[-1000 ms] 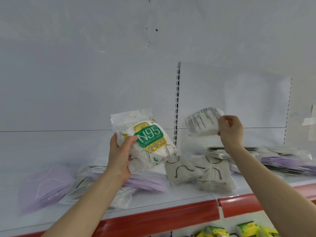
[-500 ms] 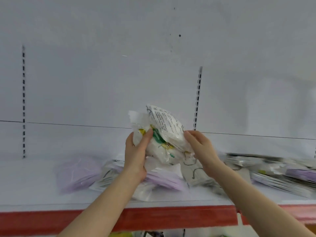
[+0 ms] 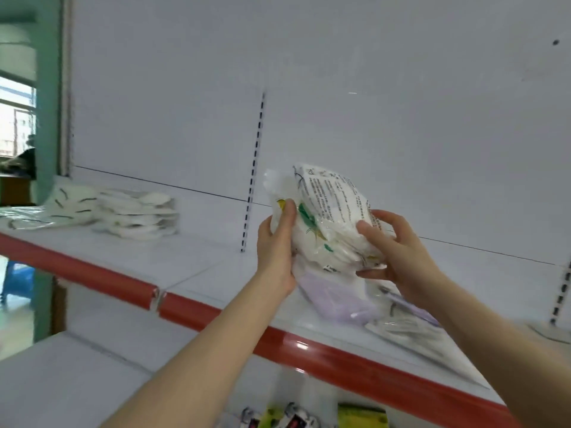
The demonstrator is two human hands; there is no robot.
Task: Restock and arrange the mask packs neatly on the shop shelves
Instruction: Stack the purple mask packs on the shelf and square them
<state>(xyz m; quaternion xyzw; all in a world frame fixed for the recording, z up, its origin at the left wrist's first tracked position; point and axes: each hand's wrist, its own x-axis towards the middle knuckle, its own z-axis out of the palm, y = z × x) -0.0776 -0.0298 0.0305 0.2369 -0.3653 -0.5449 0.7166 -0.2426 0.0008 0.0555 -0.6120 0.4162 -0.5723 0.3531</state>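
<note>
Both hands clasp a stack of white N95 mask packs [image 3: 327,223] above the shelf [image 3: 197,267]: left hand [image 3: 276,245] at its left edge, right hand [image 3: 392,245] underneath. Gathering seems underway; next, set them down squarely beside the lilac mask packs [image 3: 336,299].

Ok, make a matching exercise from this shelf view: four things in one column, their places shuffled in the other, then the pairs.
Things
1. bundle of white mask packs
2. lilac mask pack
3. stack of white masks
4. yellow-green packs

Places
A. lower level, at the bottom edge of the view
B. far left of the shelf
C. held between the left hand and the right hand
D. lying on the shelf just under the hands

Pairs: 1-C, 2-D, 3-B, 4-A
</note>
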